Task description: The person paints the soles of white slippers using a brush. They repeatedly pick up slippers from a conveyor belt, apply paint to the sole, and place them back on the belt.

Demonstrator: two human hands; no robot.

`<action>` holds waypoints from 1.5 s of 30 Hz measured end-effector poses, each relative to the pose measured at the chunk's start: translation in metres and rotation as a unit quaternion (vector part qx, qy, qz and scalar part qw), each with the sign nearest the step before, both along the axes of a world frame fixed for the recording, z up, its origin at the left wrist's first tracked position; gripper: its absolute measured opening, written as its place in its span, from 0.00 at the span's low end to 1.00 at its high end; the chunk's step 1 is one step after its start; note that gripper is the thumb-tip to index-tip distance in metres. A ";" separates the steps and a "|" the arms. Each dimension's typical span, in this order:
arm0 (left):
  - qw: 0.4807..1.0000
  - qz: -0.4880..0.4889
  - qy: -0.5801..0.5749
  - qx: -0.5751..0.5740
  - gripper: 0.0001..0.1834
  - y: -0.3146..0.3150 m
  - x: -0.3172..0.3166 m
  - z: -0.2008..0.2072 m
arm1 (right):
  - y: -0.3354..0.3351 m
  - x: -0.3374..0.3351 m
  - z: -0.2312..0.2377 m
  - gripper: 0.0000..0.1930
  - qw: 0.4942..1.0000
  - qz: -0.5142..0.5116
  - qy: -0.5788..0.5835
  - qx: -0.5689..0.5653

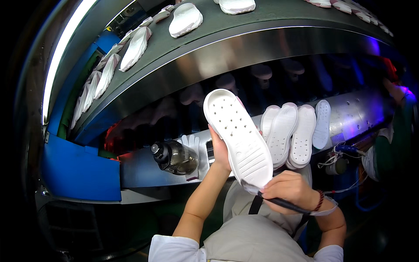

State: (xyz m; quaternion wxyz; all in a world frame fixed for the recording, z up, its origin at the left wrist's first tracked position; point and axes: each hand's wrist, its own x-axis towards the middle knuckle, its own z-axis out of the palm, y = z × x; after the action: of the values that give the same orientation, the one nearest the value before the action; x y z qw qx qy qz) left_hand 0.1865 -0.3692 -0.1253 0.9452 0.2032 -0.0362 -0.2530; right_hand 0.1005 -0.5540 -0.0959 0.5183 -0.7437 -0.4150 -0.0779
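A white shoe sole (238,135) with small holes in its upper half and ridges in its lower half is tilted up in front of me. My left hand (219,153) is closed on its left edge; the fingers behind it are mostly hidden. In my right hand (290,192) is a brush with a black handle (286,205), gripped near its head. The dark brush tip touches the sole's near end. Just right of the held sole, several white soles (283,131) lean together on the metal ledge (142,170), beside a bluish-white sole (322,124).
A dark translucent bottle (174,159) and a white glove (192,144) are on the ledge at left. Above, a green conveyor belt (235,24) carries several soles. Dim shoe-shaped forms (262,72) stand beneath it. At far right are another person's hand (395,91) and cables (345,150).
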 end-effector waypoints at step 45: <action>0.990 -0.021 -0.100 0.096 0.29 -0.010 -0.017 0.034 | -0.041 0.047 0.011 0.09 0.930 0.071 0.284 0.222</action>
State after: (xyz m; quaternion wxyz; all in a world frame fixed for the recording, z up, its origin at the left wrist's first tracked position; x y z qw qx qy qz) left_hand 0.1693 -0.3790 -0.0914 0.9074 0.3162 -0.1107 -0.2536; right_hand 0.1479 -0.5952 -0.0844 0.7704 -0.5694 -0.2742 0.0836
